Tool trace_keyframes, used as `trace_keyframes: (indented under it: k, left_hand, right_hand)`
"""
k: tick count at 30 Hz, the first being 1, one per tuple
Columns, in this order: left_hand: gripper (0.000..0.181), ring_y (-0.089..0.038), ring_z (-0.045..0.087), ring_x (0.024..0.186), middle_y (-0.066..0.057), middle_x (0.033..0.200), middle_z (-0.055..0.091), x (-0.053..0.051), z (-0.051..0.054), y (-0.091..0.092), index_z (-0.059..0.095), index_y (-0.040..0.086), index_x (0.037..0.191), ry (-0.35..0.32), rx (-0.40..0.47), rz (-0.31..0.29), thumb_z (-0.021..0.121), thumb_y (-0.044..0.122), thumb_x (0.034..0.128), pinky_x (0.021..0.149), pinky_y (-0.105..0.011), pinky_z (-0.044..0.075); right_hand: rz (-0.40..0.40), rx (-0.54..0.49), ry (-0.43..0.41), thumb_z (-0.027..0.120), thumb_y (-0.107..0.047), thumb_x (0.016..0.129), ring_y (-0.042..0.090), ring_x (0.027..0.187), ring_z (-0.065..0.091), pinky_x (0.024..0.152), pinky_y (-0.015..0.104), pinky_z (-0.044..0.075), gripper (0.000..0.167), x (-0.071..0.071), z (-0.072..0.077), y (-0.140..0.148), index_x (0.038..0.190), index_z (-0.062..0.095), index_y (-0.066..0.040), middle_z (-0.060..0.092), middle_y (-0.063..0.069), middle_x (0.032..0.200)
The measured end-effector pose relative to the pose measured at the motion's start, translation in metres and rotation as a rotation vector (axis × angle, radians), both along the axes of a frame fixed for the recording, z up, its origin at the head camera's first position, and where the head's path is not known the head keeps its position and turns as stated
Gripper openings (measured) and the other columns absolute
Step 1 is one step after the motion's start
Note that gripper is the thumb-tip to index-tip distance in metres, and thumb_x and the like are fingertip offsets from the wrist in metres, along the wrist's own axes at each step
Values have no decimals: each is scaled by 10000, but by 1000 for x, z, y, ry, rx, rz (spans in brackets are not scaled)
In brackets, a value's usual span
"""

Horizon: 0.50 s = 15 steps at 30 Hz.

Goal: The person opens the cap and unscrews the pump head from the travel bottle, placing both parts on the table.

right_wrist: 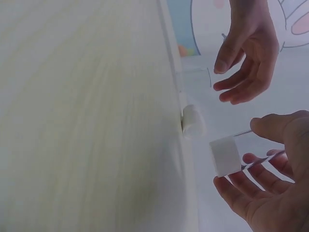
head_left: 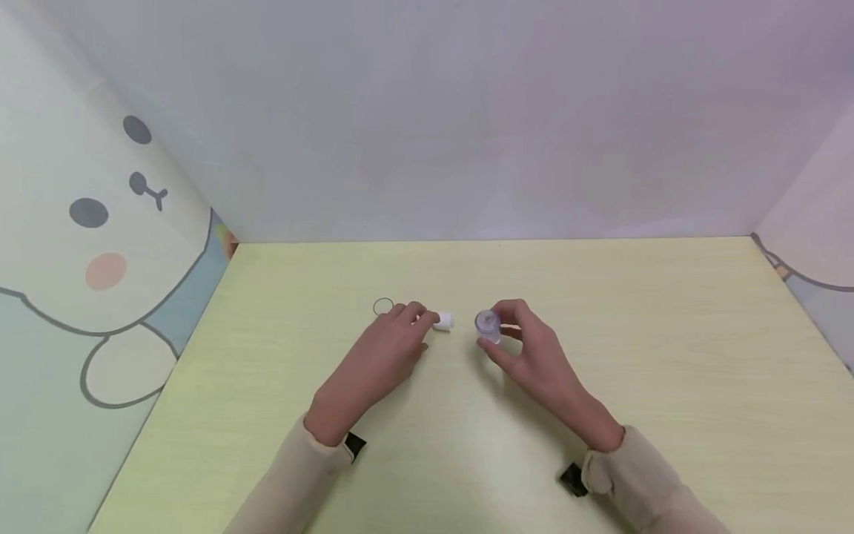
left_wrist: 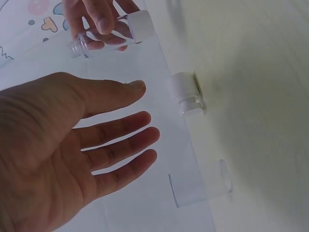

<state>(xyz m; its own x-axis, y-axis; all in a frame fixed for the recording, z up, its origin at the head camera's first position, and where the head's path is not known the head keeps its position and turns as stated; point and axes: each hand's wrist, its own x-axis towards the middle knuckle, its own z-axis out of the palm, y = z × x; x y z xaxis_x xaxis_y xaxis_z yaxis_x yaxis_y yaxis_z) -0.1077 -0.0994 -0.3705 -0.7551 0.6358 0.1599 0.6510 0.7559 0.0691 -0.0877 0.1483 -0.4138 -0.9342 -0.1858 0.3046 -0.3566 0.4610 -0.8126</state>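
Observation:
My right hand [head_left: 534,356] grips a small clear bottle [head_left: 488,326] between thumb and fingers, holding it above the table. The bottle has a threaded neck and a white band at its other end, as the left wrist view shows. My left hand [left_wrist: 72,140] has its fingers extended and apart, with nothing held. It hovers near a small white cap-like piece [left_wrist: 186,92] with a narrower stepped end, which lies on its side on the table. A clear cylindrical cover [left_wrist: 200,184] also lies there on its side, partly behind the left hand in the head view.
The pale wood-grain table [head_left: 667,334] meets a plain grey-white wall panel [head_left: 467,119] at the back. Side panels with cartoon animals [head_left: 107,185] stand left and right. Black straps [head_left: 574,480] show at the sleeve cuffs.

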Motion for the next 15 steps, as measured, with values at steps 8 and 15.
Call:
trace_keyframes:
  k: [8, 15]
  left_hand:
    - [326, -234, 645, 1019, -55, 1218, 665, 23, -1, -11, 627, 134, 1242, -5, 12, 4, 768, 141, 948, 747, -334, 559]
    - [287, -231, 649, 1057, -31, 1203, 664, 40, -3, -19, 642, 145, 1219, 4, 16, 29, 759, 208, 965, 797, -362, 566]
  right_hand:
    - [-23, -42, -152, 770, -11, 922, 326, 1202, 679, 1019, 452, 585, 451, -10, -5, 1, 1276, 491, -25, 661, 150, 1247]
    - [-53, -29, -200, 744, 14, 932, 386, 1220, 672, 1044, 469, 567, 469, -18, -9, 3, 1303, 458, 1, 639, 202, 1275]
